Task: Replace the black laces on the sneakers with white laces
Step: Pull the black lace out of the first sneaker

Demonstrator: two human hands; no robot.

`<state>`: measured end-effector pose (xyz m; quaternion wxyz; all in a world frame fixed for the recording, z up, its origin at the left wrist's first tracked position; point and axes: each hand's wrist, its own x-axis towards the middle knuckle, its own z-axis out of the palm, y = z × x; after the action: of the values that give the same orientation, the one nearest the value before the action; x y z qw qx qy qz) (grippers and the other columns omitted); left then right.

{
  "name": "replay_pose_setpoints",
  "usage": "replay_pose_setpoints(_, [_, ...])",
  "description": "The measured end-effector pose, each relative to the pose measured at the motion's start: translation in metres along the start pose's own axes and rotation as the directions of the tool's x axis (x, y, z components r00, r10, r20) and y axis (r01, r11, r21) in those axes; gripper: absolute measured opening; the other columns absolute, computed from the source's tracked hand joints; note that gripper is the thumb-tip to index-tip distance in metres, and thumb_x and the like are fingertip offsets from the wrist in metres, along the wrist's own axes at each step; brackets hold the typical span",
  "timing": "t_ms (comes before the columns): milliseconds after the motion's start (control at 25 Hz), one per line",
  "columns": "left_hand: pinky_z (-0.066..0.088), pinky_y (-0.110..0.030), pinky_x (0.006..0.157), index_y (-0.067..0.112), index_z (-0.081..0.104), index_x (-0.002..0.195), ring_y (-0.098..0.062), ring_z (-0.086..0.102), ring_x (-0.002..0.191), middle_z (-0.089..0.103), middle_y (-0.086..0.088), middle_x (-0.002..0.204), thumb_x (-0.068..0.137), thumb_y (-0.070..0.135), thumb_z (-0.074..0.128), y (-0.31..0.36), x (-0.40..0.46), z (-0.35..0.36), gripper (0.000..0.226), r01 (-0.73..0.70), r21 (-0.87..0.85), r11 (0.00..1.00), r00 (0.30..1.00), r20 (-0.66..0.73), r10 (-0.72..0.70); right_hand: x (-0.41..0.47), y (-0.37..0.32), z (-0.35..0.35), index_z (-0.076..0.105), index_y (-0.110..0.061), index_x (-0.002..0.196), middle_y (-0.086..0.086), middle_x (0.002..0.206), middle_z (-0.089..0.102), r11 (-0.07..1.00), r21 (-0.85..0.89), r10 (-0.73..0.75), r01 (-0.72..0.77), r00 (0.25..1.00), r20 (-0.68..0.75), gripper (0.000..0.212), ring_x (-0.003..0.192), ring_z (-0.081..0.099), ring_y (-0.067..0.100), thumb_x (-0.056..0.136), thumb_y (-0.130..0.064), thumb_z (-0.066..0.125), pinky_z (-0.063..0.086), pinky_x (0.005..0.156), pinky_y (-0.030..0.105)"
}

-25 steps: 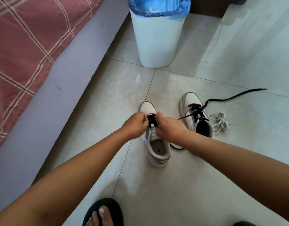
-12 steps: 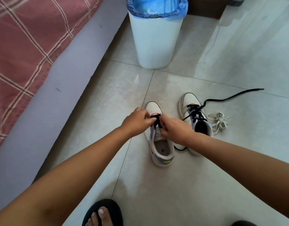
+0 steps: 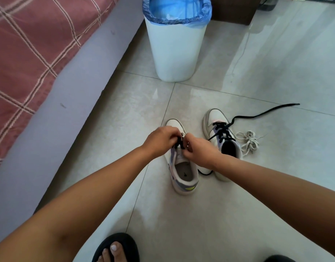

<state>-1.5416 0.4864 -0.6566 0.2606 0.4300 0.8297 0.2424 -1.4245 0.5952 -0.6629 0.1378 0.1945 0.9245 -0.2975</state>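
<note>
Two white sneakers stand side by side on the tiled floor. Over the left sneaker [image 3: 183, 173] my left hand [image 3: 161, 139] and my right hand [image 3: 197, 148] both pinch its black lace [image 3: 179, 141] near the lower eyelets. The loose end of that lace shows as a black loop [image 3: 204, 173] between the shoes. The right sneaker [image 3: 215, 125] still carries a black lace [image 3: 222, 132], and one long end [image 3: 264, 112] trails away to the right. A bundle of white laces [image 3: 247, 141] lies just right of that shoe.
A white bin [image 3: 175, 53] with a blue liner stands beyond the shoes. A bed with a pink checked cover [image 3: 30, 44] and grey side runs along the left. My foot in a black slipper [image 3: 115, 248] is at the bottom edge.
Both hands have stayed on the left sneaker's black lace and worked slightly toward the toe. The sneaker has shifted a little to the right, closer to the other shoe.
</note>
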Motion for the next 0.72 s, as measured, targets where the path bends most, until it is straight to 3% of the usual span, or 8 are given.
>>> replay_pose_setpoints(80, [0.051,-0.024,0.08,0.014,0.069,0.087,-0.008,0.061,0.079,0.064,0.0,0.086,0.084,-0.006,0.054,-0.008,-0.006,-0.002,0.025,0.011,-0.332,0.943,0.995,-0.087,-0.042,0.003,0.001,-0.002,0.046,-0.016,0.113,0.002,0.085,0.057,1.0,0.016,0.016,-0.016,1.0,-0.012,0.025,0.077,0.053,0.027,0.09,-0.026,0.05,0.037,0.062,0.031])
replay_pose_setpoints(160, [0.05,-0.02,0.08,0.014,0.07,0.087,-0.008,0.06,0.079,0.061,0.003,0.085,0.084,-0.009,0.055,-0.013,-0.017,-0.002,0.027,-0.046,-0.402,0.915,0.99,-0.138,-0.011,0.005,-0.001,-0.004,0.049,-0.022,0.118,0.001,0.09,0.059,0.999,0.036,0.002,-0.001,1.0,-0.021,0.026,0.084,0.056,0.026,0.092,-0.027,0.048,0.042,0.067,0.032])
replay_pose_setpoints(280, [0.047,-0.017,0.069,0.019,0.068,0.094,-0.007,0.054,0.077,0.054,0.008,0.088,0.087,0.007,0.055,-0.016,-0.027,0.004,0.019,-0.306,-0.06,0.95,0.915,-0.294,0.276,0.011,-0.007,-0.005,0.057,-0.024,0.113,0.0,0.092,0.063,0.997,0.046,-0.069,0.068,0.997,0.023,0.023,0.089,0.059,0.024,0.092,-0.027,0.051,0.046,0.07,0.034])
replay_pose_setpoints(360, [0.047,-0.021,0.059,0.025,0.06,0.096,-0.009,0.054,0.074,0.056,0.006,0.089,0.088,0.019,0.048,-0.017,-0.028,0.004,0.016,-0.376,0.095,0.922,0.866,-0.317,0.386,0.014,-0.013,-0.004,0.062,-0.019,0.108,0.006,0.095,0.066,0.995,0.035,-0.098,0.097,0.995,0.029,0.021,0.089,0.059,0.025,0.09,-0.023,0.053,0.042,0.067,0.033])
replay_pose_setpoints(480, [0.045,-0.022,0.06,0.014,0.062,0.097,-0.007,0.05,0.075,0.06,-0.001,0.088,0.088,0.023,0.047,-0.019,-0.028,0.0,0.019,-0.308,0.065,0.949,0.883,-0.351,0.311,0.016,-0.019,-0.007,0.066,-0.008,0.094,0.006,0.078,0.059,0.973,0.182,-0.124,0.139,0.988,-0.09,0.015,0.076,0.053,0.022,0.085,-0.011,0.055,0.043,0.068,0.034])
replay_pose_setpoints(560, [0.043,-0.015,0.066,0.008,0.06,0.101,-0.003,0.049,0.078,0.059,-0.001,0.092,0.088,0.019,0.055,-0.024,-0.028,-0.005,0.017,-0.221,-0.049,0.974,0.926,-0.324,0.194,0.019,-0.025,-0.015,0.065,-0.004,0.092,0.004,0.078,0.056,0.955,0.232,-0.157,0.184,0.979,-0.131,0.013,0.075,0.049,0.018,0.085,-0.006,0.054,0.04,0.069,0.029])
replay_pose_setpoints(720, [0.041,-0.004,0.074,0.01,0.058,0.109,-0.001,0.056,0.086,0.06,0.002,0.098,0.09,0.003,0.057,-0.026,-0.029,-0.013,0.02,-0.018,-0.297,0.955,0.984,-0.175,-0.036,0.029,-0.041,-0.041,0.061,-0.009,0.092,-0.001,0.076,0.057,0.9,0.422,-0.082,0.112,0.993,-0.089,0.009,0.069,0.05,0.01,0.091,-0.009,0.052,0.04,0.063,0.016])
